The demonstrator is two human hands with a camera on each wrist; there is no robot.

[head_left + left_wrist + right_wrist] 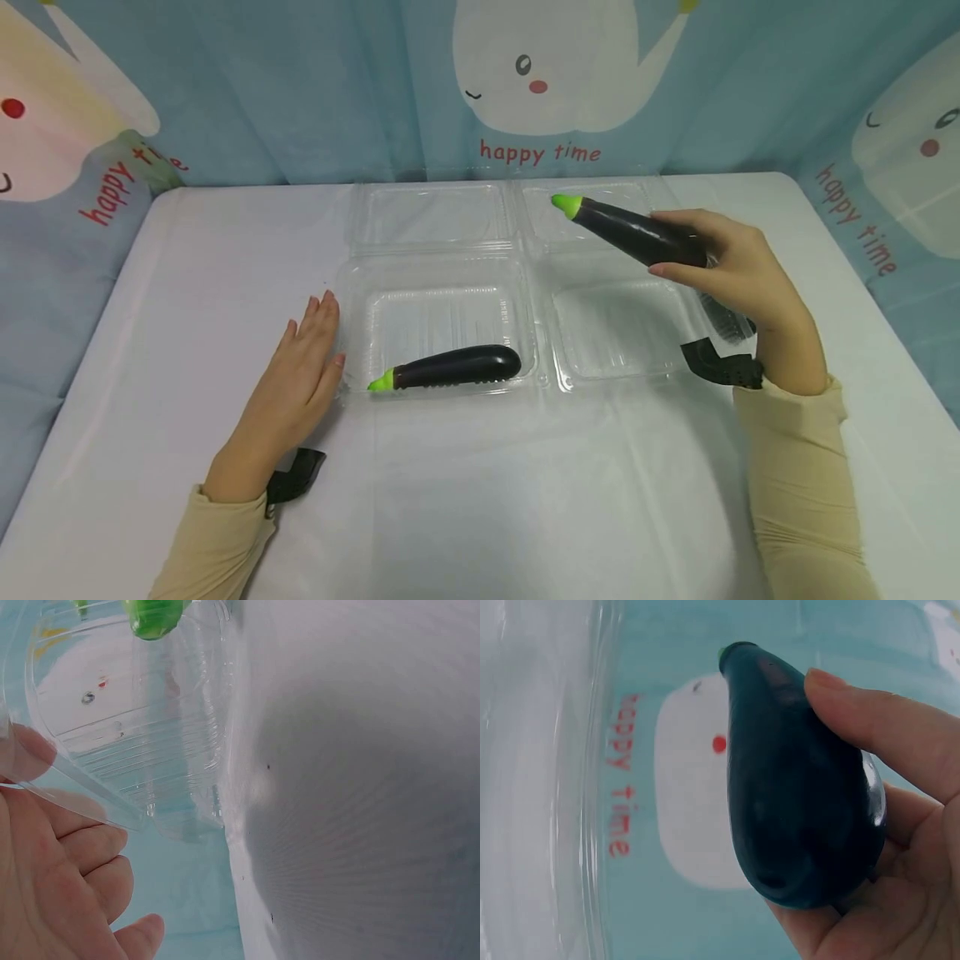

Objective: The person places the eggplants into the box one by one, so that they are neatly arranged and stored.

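Observation:
Two clear plastic clamshell boxes lie open side by side on the white table. A dark purple eggplant (pixel 457 367) with a green stem (pixel 154 616) lies in the left box (pixel 442 287). My left hand (pixel 300 375) rests flat on the table with straight fingers against that box's left edge (pixel 90 799). My right hand (pixel 723 262) grips a second eggplant (pixel 633 229) by its fat end (pixel 799 787), held in the air above the right box (pixel 622 329), green tip pointing far left.
The boxes' open lids (pixel 427 212) lie toward the back of the table. A blue cartoon curtain (pixel 540 83) hangs around the table's back and sides. White tabletop (pixel 525 500) stretches in front of the boxes.

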